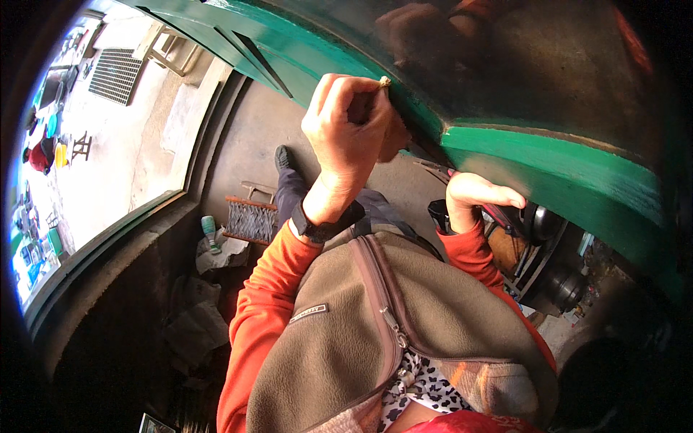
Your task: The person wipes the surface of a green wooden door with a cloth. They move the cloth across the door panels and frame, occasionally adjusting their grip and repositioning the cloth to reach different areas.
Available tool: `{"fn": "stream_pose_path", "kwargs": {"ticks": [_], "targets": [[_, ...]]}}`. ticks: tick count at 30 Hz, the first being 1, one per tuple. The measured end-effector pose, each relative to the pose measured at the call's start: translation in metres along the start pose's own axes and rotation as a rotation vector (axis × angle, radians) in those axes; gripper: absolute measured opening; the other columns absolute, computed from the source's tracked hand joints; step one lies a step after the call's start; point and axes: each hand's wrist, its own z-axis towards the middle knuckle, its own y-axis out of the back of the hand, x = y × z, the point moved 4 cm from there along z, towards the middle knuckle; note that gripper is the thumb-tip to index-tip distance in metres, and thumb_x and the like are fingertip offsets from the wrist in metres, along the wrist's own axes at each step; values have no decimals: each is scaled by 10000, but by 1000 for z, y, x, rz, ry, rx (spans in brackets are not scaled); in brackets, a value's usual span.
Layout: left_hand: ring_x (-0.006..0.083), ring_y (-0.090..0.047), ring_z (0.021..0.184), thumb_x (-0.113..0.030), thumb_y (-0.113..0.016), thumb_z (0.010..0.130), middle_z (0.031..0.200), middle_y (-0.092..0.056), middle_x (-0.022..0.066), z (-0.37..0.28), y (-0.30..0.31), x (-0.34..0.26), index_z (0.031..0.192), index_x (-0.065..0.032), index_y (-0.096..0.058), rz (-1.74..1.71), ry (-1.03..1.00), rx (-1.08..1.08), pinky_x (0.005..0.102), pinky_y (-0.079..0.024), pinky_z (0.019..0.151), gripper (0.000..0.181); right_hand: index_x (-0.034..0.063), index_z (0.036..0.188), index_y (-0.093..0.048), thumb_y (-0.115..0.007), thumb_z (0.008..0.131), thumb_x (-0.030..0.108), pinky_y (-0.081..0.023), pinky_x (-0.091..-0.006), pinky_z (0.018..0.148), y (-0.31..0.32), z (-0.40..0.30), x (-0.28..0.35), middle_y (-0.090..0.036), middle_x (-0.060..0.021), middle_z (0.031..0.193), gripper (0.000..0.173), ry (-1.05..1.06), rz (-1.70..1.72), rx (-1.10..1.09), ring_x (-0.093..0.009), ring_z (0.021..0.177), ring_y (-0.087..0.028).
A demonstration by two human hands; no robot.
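My left hand (349, 127) is raised beside a green painted frame (476, 142) around a dark glossy pane (520, 65). Its curled fingers pinch a small pale knotted thing (385, 81), possibly a cord end. My right hand (482, 194) is lower and to the right, by the frame's lower part, with the thumb stretched out. A dark and red thing (499, 216) lies behind it; whether the hand touches this cannot be told. A dark band circles my left wrist.
A small stool with a woven seat (252, 219) stands near my foot, by a green and white bottle (210, 234). Metal pots (564, 287) are at the right. Beyond the opening at the left are a grating (116, 76) and a person in red (41, 156).
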Motion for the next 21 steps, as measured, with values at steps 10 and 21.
{"fn": "stream_pose_path", "kwargs": {"ticks": [10, 21], "targets": [[254, -649, 716, 34, -771, 739, 799, -650, 99, -2, 4, 1, 862, -65, -706, -2, -32, 9, 334, -532, 662, 171, -148, 1313, -487, -182, 1076, 572, -464, -357, 1045, -6, 2, 1, -540, -221, 1369, 817, -29, -27, -68, -264, 1208, -566], [243, -609, 661, -7, -782, 757, 755, -591, 82, -2, 0, 6, 841, -77, -686, 13, 43, 51, 331, -500, 611, 146, -83, 1125, -571, -208, 1094, 538, -493, -329, 928, 13, -6, -24, -602, -140, 1186, 721, 24, -42, -113, -195, 1035, -579]]}}
